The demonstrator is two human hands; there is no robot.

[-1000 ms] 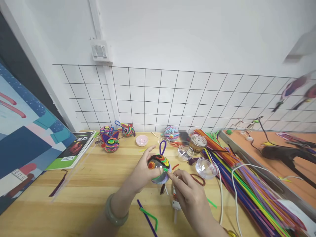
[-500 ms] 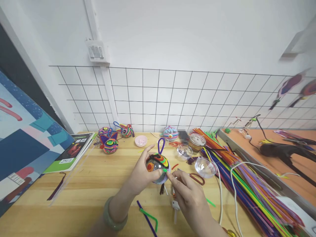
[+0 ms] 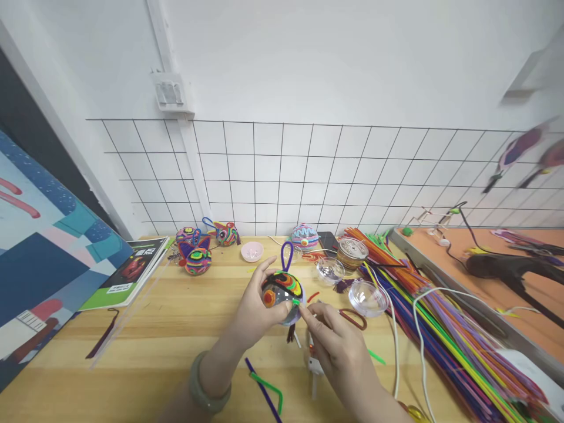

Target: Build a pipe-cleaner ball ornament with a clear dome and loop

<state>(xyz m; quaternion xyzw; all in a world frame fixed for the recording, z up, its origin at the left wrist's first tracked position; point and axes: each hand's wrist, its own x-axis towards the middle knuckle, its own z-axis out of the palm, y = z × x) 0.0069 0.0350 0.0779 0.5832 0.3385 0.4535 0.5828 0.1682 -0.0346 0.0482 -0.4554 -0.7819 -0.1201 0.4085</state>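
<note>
My left hand [image 3: 253, 308] is closed round a clear plastic ball [image 3: 282, 295]. Coils of orange, yellow, green and black pipe cleaner cover its top, and an orange round spot sits at its left. A purple loop [image 3: 286, 256] rises from the ball and a dark tassel [image 3: 291, 333] hangs below. At the ball's right side, beside my left thumb, is a short green pipe cleaner piece [image 3: 296, 302]. The fingertips of my right hand [image 3: 337, 341] press at this piece, its other fingers curled. Partly hidden under the right hand lies a white tool with a narrow tip [image 3: 315, 367].
Red-brown looped handles [image 3: 353, 318] lie right of my hand. Clear half-shells [image 3: 368, 298], a spool [image 3: 352, 252], a pink dish [image 3: 252, 251] and finished ornaments [image 3: 197, 260] stand behind. Pipe cleaner bundles [image 3: 458, 335] and a white cable [image 3: 395, 352] run along the right. Cut pipe cleaners [image 3: 267, 385] lie in front.
Almost nothing differs. Both hands and the ball have shifted very slightly, and the right fingertips stay at the green piece.
</note>
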